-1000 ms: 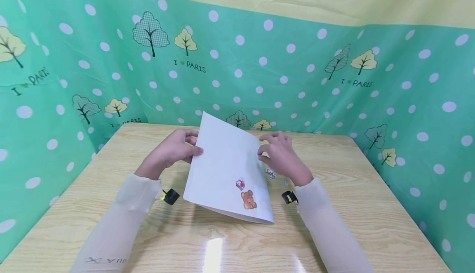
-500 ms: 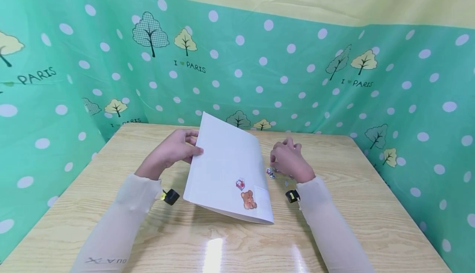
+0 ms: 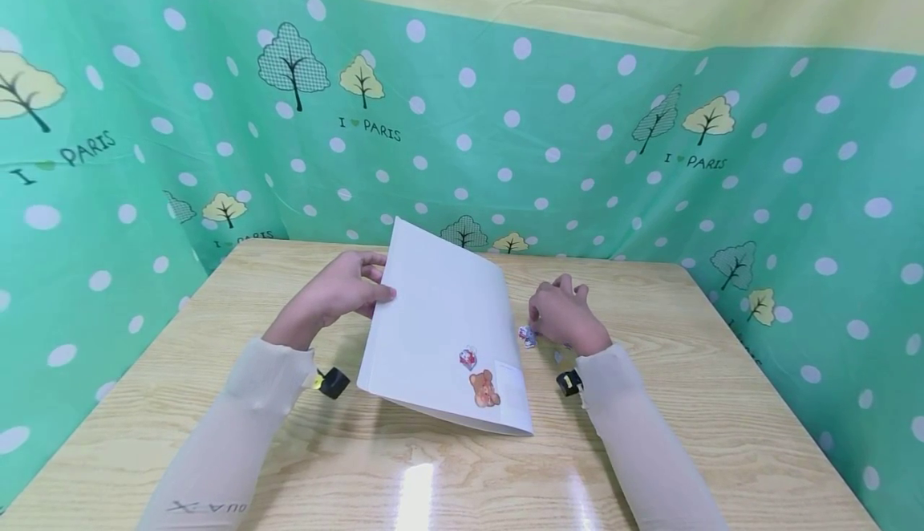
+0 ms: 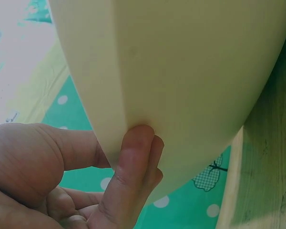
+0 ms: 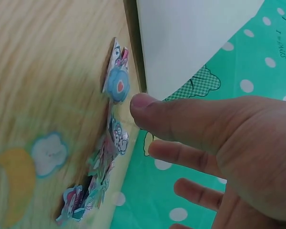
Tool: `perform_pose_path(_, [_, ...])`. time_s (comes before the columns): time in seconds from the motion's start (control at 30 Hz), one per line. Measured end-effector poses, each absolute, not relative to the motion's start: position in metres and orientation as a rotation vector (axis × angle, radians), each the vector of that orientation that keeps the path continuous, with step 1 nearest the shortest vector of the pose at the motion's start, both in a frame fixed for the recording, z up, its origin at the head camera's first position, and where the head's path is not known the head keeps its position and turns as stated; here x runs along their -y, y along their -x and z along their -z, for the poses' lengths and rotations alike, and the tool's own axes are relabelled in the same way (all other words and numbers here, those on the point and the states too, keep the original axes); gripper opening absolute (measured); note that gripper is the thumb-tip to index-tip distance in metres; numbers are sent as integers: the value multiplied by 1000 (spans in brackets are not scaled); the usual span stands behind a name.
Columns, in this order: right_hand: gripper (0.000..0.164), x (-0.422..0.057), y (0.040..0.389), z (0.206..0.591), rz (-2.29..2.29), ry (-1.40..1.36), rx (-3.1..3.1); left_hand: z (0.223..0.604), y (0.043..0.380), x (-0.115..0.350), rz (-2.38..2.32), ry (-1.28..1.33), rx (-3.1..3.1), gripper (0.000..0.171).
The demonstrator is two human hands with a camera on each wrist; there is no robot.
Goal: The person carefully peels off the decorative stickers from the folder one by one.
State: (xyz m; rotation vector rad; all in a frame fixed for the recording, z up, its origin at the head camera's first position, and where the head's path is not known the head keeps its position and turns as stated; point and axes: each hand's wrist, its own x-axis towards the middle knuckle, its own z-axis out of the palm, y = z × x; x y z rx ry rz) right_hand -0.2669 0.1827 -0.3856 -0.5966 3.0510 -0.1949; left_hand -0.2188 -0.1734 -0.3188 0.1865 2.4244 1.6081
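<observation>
A white folder [image 3: 440, 298] stands tilted on the table, its lower edge bowed. My left hand [image 3: 339, 290] pinches its left edge, thumb on the front; the left wrist view shows the fingers pressed on the other side. On the folder's lower right are a brown bear sticker [image 3: 484, 389] and a small red-and-white sticker [image 3: 468, 358]. To the right of it, my right hand [image 3: 566, 310] hovers over loose stickers [image 3: 528, 336], fingers loosely bent and apart, holding nothing visible. In the right wrist view, a blue sticker with a heart [image 5: 118, 85] lies near the thumb.
Several cut-out stickers lie in a loose heap [image 5: 102, 162], with a yellow moon sticker [image 5: 18, 188] and a white cloud sticker [image 5: 50, 153] beside them. A green dotted cloth [image 3: 462, 114] hangs behind and along the sides of the wooden table [image 3: 671, 403].
My right hand has left the folder's right edge and moved right and slightly down to the loose stickers, barely moving over the last half second. The left hand and folder stay put.
</observation>
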Motion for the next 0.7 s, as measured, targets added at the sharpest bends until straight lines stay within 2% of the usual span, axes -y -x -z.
perform_pose_path(0.27, [4,-182,263,380,219,604,-3059,320,219,173,-1616,-184,-2422,66])
perform_pose_path(0.7, [21,-171,253,365,178,670,-3103,319,220,172,-1619,-172,-2414,64])
